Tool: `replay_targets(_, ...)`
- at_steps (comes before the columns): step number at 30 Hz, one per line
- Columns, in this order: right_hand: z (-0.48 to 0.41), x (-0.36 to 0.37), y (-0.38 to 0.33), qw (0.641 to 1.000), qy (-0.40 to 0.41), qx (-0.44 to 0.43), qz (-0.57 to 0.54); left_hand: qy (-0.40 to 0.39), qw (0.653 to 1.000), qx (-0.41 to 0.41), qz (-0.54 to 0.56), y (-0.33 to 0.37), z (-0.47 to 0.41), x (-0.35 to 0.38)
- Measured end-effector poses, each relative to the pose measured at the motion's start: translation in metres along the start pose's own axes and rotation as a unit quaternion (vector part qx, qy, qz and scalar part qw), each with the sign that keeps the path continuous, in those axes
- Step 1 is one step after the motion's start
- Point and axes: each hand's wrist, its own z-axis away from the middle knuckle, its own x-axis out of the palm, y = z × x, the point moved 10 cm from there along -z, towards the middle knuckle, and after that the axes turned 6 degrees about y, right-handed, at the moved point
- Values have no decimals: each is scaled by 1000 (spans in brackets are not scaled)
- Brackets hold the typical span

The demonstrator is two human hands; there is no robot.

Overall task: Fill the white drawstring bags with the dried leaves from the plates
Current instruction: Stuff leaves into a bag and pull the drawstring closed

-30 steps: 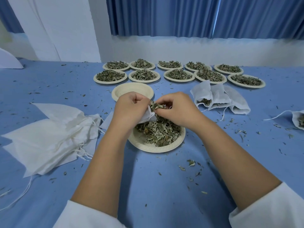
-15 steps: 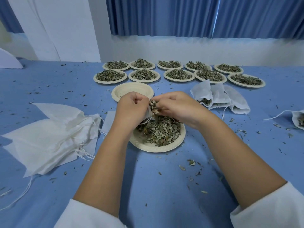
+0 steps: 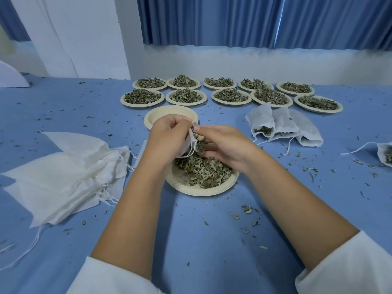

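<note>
1. Main worry: spilling dried grey-green leaves (image 3: pixel 203 170) while cramming them through a narrow, floppy opening. Working right over the round pale paper plate (image 3: pixel 191 188) at centre frame, so strays likely to drop back on it, yet loose crumbs (image 3: pixel 246 209) already scattered over the blue desk (image 3: pixel 212 251) lower down.
2. Also risky: mouth flopping closed or snagging the dangling strings, with only one hand keeping it open.
3. Hands, dead centre: left hand (image 3: pixel 167 136) clenched round the mouth of the small white cloth drawstring bag (image 3: pixel 192 137); right hand (image 3: pixel 224 145) right up against it, fingers curled on a clump of leaves at the opening.
4. Fill level of that bag: can't tell, mostly hidden behind the left hand.
5. Containers: near plate roughly half covered in leaves; just above it, an empty paper plate (image 3: pixel 161 115); upper centre, ten heaped plates (image 3: pixel 141 105) in two rows.
6. Right of centre, three filled bags (image 3: pixel 282 126) lying together, leaves peeking out of one; another bag (image 3: pixel 385 153) at the right edge. Far left, a heap of flat empty bags (image 3: pixel 63 172).
</note>
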Motion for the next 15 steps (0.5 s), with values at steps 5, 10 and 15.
replay_targets(5,2,5,4,1000,-20,10,-15,8,1000,15,-23,4,2,-2)
replay_targets(10,5,-6,-9,994,51,-69,63,-6,994,67,-81,11,3,7)
replay_targets(15,9,-11,-18,974,92,-127,165,-5,984,105,-142,8,2,12)
